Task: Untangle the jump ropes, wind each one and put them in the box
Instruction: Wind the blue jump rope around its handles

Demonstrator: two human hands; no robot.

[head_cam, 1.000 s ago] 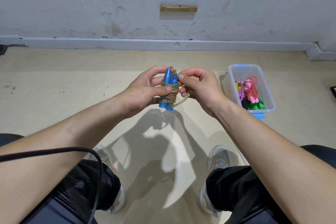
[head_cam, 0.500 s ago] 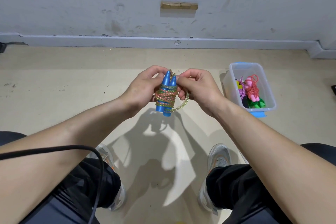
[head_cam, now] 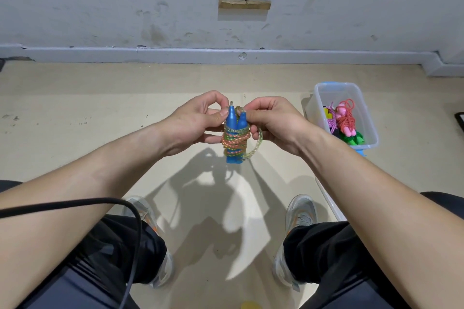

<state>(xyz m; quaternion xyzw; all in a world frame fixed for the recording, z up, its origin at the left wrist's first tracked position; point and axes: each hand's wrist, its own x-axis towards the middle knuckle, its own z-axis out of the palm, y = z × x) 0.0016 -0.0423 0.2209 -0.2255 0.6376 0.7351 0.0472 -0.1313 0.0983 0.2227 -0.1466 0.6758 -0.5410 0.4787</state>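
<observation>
since 1 s ago: left thumb has gone from lying across the wrapped middle up to the handle tips. both hands now sit at the top of the bundle, and the bundle sits a touch lower in the frame. box hasn't moved.

now:
- jump rope (head_cam: pixel 235 142) is held in the air at frame centre, above the floor (head_cam: pixel 75 120), between the two hands. two blue handles (head_cam: pixel 234 121) are side by side, upright, tips up.
- multicolour cord (head_cam: pixel 234 144) is wound around the handles' middle in several turns. one slack loop (head_cam: pixel 257 144) hangs out on the right side of the bundle.
- left hand (head_cam: pixel 193 123): fingers curled, thumb and forefinger pinching the tip of the left handle.
- right hand (head_cam: pixel 273 123): fingers curled, pinching at the tip of the right handle where the cord comes out. can't tell if it grips cord or handle.
- box (head_cam: pixel 336 85): clear plastic, on the floor at right of frame, well apart from the hands. inside are a pink rope (head_cam: pixel 345 118), a purple cord (head_cam: pixel 332 124) and green handles (head_cam: pixel 355 139), bundled close together.
- lower frame: dark trousers, two grey shoes (head_cam: pixel 302 211) on the floor, black cable (head_cam: pixel 75 204) across the left forearm.
- top of frame: grey wall (head_cam: pixel 100 7) with a small wooden block (head_cam: pixel 244 4).
</observation>
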